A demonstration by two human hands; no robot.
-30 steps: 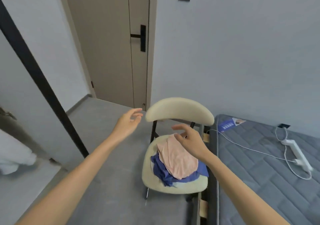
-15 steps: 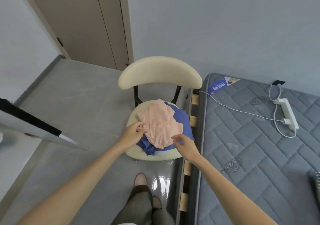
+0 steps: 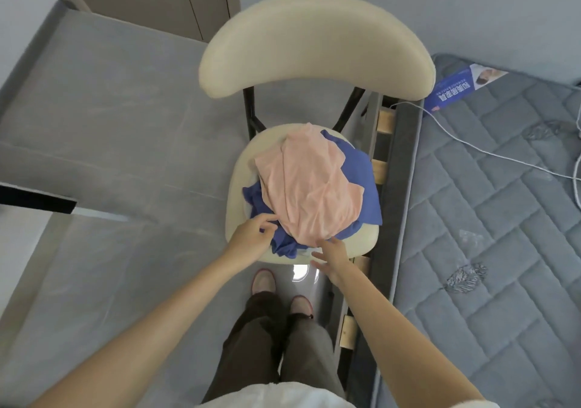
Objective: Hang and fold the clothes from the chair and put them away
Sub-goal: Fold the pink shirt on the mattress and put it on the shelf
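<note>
The clothes sit in a small heap on the seat of the chair, right in front of the person's feet. They are still in a pile, so it looks like nothing has been hung or folded yet.

The left hand is at the near left edge of the heap. Its fingers are pinched close together at the edge of the pink shirt — I think it is getting a hold so it can lift that one first, because it is on top. The right hand is at the near edge too, just under the pink shirt's bottom. Its fingers are spread wide and it holds nothing.

The pink shirt is soft, thin and full of wrinkles. It lies over a blue shirt, which pokes out on both sides and is bunched up at the front. A bit of white cloth shows under the blue — I cannot tell what it is.
</note>
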